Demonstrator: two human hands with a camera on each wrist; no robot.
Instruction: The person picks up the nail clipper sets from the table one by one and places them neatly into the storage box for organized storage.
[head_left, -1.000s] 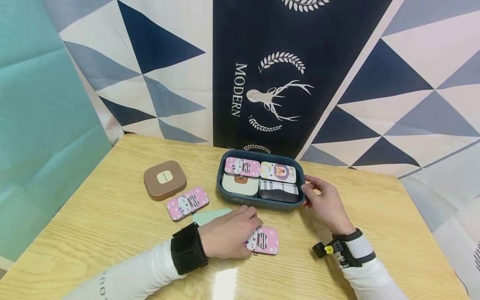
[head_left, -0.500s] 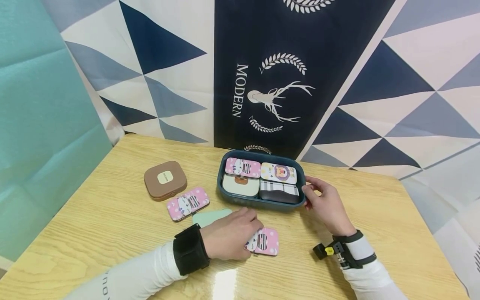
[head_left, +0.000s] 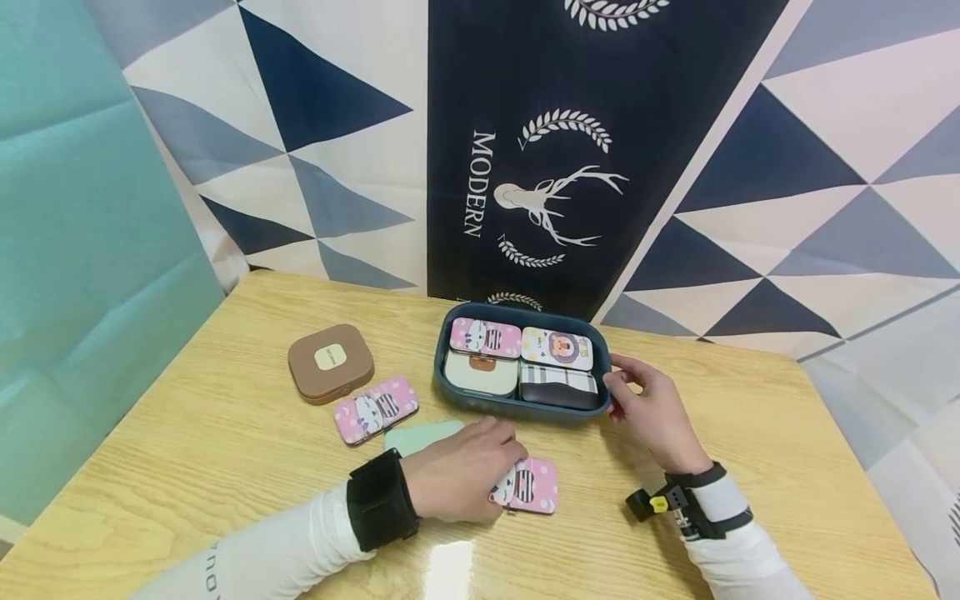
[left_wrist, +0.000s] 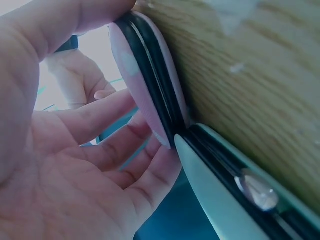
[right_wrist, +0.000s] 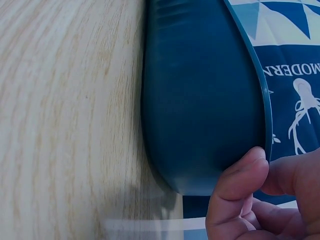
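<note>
My left hand [head_left: 463, 471] holds a small pink tin case [head_left: 536, 486] with a cartoon cat on the table; thumb and fingers lie along its opposite sides. Its dark seam shows in the left wrist view, where a mint-green case [left_wrist: 215, 182] with a metal clasp touches its end. My right hand [head_left: 654, 410] pinches the right end of a dark blue oblong box [right_wrist: 205, 95] at the rim. Inside the box sit a pink cat tin [head_left: 485, 335], a lion tin [head_left: 557, 346], a cream case [head_left: 480, 374] and a black-and-white checked case [head_left: 558, 385].
On the table's left lie a brown rounded case [head_left: 327, 377] with a cream label and another pink cat tin [head_left: 375, 408], close together. The blue box stands near the back edge, before a patterned wall covering [head_left: 480, 167]. A teal sheet [head_left: 97, 208] hangs at the left.
Both hands keep their places, the left on the pink tin case and the right on the box rim. Only a slight shift of the head view shows.
</note>
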